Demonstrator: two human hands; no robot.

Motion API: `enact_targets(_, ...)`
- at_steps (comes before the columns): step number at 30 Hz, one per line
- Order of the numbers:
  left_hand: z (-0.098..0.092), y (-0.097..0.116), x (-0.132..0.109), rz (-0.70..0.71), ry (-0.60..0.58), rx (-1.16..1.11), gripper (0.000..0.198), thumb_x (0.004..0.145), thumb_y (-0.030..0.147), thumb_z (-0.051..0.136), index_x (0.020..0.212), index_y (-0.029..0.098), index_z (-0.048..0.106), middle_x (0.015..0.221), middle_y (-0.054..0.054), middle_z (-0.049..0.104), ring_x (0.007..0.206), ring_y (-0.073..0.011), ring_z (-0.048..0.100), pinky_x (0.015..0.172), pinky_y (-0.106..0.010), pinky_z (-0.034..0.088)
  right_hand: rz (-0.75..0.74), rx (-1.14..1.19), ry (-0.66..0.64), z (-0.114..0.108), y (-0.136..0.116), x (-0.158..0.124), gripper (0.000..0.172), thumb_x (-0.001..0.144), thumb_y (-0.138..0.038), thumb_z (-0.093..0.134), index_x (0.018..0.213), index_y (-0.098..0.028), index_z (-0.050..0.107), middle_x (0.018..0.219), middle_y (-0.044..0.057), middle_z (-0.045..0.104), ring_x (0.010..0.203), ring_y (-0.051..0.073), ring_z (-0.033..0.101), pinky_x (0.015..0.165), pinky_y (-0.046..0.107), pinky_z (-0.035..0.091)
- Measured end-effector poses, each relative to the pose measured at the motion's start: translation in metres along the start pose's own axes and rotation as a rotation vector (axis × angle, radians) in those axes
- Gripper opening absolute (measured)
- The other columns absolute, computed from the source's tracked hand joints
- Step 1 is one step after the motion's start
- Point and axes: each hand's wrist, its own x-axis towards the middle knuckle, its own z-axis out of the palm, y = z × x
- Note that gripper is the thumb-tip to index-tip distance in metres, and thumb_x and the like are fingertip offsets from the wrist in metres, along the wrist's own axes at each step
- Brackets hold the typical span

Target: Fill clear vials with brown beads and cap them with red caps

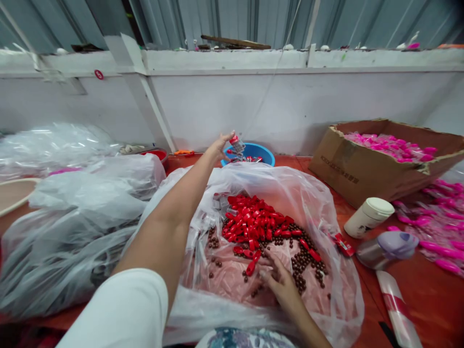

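A red table [427, 295] carries the whole layout. On its left lie clear bags [72, 227], heaped and crumpled. At near centre an open bag [290, 193] holds a mound of red caps [253, 222] with brown beads [308, 261] scattered at its near right edge. At far right stands a carton [362, 169] filled with pink pieces [391, 144]; more pink pieces lie loose on the table to its right. At far centre, just beyond the open bag, sits a blue bowl [253, 151]. Near the carton lie a white jar [368, 217] and a flask [387, 249], both on their sides.

The left hand [219, 145] is stretched far over the bowl, fingers spread, with a small red-tipped part [236, 143] at the fingertips; whether it is pinched I cannot tell. The right hand [279, 282] rests in the open bag among caps and beads, fingers loosely curled and slightly apart.
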Motion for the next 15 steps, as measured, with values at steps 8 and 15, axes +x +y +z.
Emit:
enact_targets(8, -0.026, -0.019, -0.095, -0.069, -0.177, 0.069, 0.056, 0.062, 0.029, 0.076, 0.114, 0.013, 0.06, 0.116, -0.017, 0.061, 0.105, -0.0298, 0.058, 0.087, -0.044, 0.047, -0.006, -0.117, -0.013, -0.01, 0.022, 0.001, 0.044, 0.072, -0.052, 0.067, 0.107, -0.025, 0.069, 0.113, 0.009, 0.067, 0.109, 0.032, 0.059, 0.098, 0.048, 0.042)
enact_targets(15, -0.125, -0.057, -0.319, -0.635, -0.833, 0.318, 0.041, 0.063, 0.035, 0.075, 0.102, 0.023, 0.071, 0.101, -0.006, 0.071, 0.097, -0.0271, 0.064, 0.085, -0.035, 0.049, 0.031, -0.19, -0.072, -0.015, 0.015, -0.01, 0.039, 0.076, -0.049, 0.064, 0.105, -0.023, 0.068, 0.108, 0.008, 0.068, 0.101, 0.028, 0.061, 0.092, 0.048, 0.046)
